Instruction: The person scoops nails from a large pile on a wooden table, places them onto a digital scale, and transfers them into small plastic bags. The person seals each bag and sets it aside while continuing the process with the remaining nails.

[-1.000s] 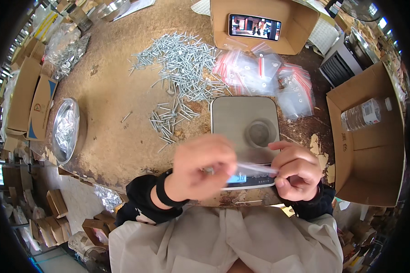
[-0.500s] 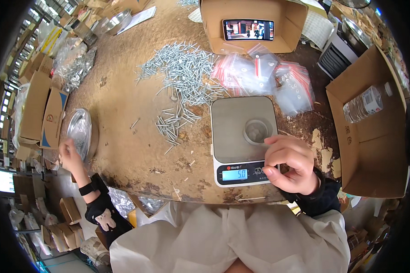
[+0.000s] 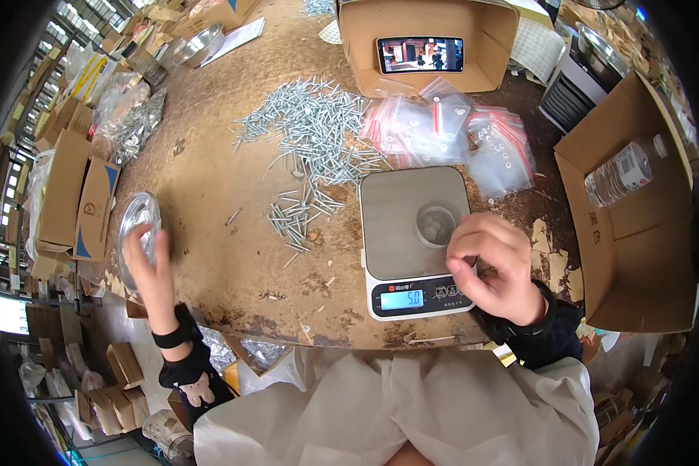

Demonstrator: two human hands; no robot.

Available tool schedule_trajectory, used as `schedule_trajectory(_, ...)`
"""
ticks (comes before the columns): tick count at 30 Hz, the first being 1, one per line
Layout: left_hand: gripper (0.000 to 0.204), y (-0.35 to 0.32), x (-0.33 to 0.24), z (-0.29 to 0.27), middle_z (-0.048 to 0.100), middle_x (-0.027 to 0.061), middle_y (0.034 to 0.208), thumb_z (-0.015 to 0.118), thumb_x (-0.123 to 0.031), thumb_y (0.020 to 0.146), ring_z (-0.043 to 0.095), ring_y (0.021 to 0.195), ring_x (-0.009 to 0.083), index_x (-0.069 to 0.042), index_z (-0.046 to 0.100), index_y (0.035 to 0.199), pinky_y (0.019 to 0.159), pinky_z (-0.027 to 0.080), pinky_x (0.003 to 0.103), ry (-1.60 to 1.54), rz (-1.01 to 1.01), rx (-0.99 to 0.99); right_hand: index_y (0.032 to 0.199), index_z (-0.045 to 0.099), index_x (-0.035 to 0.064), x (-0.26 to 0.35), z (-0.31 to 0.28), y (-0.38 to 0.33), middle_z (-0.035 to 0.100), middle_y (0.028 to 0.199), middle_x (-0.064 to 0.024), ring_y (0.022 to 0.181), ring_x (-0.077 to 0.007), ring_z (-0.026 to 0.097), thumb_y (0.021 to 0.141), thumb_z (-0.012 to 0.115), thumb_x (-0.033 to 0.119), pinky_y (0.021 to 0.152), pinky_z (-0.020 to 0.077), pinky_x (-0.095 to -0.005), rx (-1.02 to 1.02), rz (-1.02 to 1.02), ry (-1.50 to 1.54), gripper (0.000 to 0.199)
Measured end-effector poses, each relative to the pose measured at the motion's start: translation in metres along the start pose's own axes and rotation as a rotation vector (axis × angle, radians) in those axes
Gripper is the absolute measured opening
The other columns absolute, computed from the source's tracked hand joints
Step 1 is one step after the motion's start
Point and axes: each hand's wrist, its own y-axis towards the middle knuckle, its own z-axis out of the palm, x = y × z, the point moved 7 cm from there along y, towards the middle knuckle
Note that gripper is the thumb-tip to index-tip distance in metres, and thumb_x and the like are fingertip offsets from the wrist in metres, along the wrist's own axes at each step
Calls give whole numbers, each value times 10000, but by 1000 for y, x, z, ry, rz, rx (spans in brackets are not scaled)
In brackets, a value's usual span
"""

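My left hand [image 3: 152, 268] reaches over a shiny oval metal dish [image 3: 124, 225] at the table's left side. Its thumb and fingers are apart. The dish's contents are mostly hidden behind the hand. On the right, my right hand [image 3: 499, 268] is curled over the front right corner of a digital scale [image 3: 392, 225]. Thumb and fingertips come together there, and whatever they may hold cannot be made out. Just beside those fingers, a small round clear cup [image 3: 436, 226] stands on the scale's plate. Behind and left of the scale lies a loose pile of silver screws [image 3: 314, 128].
Clear zip bags with red strips [image 3: 415, 128] lie behind the scale. A phone [image 3: 421, 55] leans in an open cardboard box [image 3: 481, 35]. Another box [image 3: 637, 233] at right holds a plastic bottle [image 3: 620, 177]. Cartons [image 3: 95, 206] stand at the left edge.
My left hand has moved right and its fingers have spread over the metal dish. My right hand's fingers have drawn slightly closer together beside the cup. The scale and cup stay put.
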Motion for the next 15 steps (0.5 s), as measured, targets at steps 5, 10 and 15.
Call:
schedule_trajectory(5,379,34,-100,73,610,124,1128,717,-139,850,572,983,222,-39,574,1186,872,446,331,-418,49,471,934,625,30,-3,-2,6,621,977,-119,896,-321,587,728,702,55,773,476,-393,4,51,-115,222)
schedule_trajectory(10,691,56,-173,155,591,187,1164,794,-401,732,576,1084,347,-94,537,1295,953,451,425,-227,358,582,943,626,30,-6,-2,8,619,989,-124,903,-328,586,723,701,50,782,475,-398,-11,62,-135,233)
schedule_trajectory(15,683,61,-204,179,593,162,1053,823,-403,656,572,1065,351,-112,564,1217,910,454,460,-104,358,637,969,623,29,-6,-2,6,613,998,-126,910,-334,580,718,708,48,786,477,-401,0,39,-124,266)
